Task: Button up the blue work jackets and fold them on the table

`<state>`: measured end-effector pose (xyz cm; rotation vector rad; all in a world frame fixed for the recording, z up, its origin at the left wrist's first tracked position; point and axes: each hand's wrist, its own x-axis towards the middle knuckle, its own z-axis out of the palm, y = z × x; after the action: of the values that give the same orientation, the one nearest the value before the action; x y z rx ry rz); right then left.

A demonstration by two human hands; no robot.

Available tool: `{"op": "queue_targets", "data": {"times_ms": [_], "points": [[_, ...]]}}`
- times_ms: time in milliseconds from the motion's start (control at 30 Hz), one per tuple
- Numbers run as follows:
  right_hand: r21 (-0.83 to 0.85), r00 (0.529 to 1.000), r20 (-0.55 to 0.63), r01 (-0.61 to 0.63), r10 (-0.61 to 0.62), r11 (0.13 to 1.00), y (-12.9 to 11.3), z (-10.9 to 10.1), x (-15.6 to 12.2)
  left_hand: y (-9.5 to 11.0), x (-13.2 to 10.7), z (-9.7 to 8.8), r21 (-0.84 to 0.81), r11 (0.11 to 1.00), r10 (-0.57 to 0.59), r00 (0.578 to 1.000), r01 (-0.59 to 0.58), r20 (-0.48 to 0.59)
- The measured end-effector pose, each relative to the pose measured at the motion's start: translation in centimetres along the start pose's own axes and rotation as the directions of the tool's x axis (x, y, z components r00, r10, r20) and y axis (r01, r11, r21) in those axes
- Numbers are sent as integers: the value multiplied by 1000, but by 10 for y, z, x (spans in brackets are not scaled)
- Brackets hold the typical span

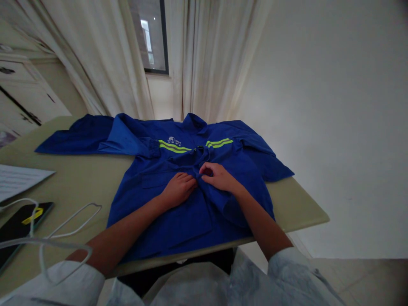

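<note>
The blue work shirt [165, 225] with 2 yellow-green reflective stripes lies flat, front up, on the beige table [72, 191], its collar pointing away from the person. The left hand [178, 190] rests open, palm down, on the shirt front; the right hand [218, 177] is curled, its fingers [204, 171] gripping the center placket [197, 170]. A sheet of paper [19, 180] and a black tablet [22, 225] lie left of the shirt.

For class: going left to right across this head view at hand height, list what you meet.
sheet of paper → blue work jacket pocket flap → left hand → right hand → beige table corner
</note>
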<state>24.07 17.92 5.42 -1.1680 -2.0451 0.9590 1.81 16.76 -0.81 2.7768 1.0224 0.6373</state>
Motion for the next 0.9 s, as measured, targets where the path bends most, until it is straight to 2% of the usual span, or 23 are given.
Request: {"op": "queue_targets", "data": {"times_ms": [67,133,267,400,567,700,767,900], "points": [[98,995,84,-52,44,994,9,7,4,-5,-6,-3,-49,998,-38,998,35,-59],[186,993,92,-96,80,978,18,17,1,-12,-11,-6,-162,985,-77,989,56,-125],[178,996,-42,-75,84,981,26,35,-10,-22,-15,-9,-339,941,-90,976,17,-200],[84,978,-198,-46,62,995,22,44,-17,-20,-16,-7,-343,938,-6,988,-48,-154],[22,979,-201,-7,11,1000,15,44,-20,-16,-16,-7,-249,966,53,995,-72,-81],[20,938,-346,2,5,1000,12,41,-21,-18,-16,-6,-169,978,121,992,-124,-29],[31,948,-317,-7,17,999,12,40,-21,-17,-16,-4,-143,981,130,991,-131,-15],[22,992,-128,-5,8,1000,15,43,-21,-14,-16,-1,-85,992,85,995,-90,-55]]}}
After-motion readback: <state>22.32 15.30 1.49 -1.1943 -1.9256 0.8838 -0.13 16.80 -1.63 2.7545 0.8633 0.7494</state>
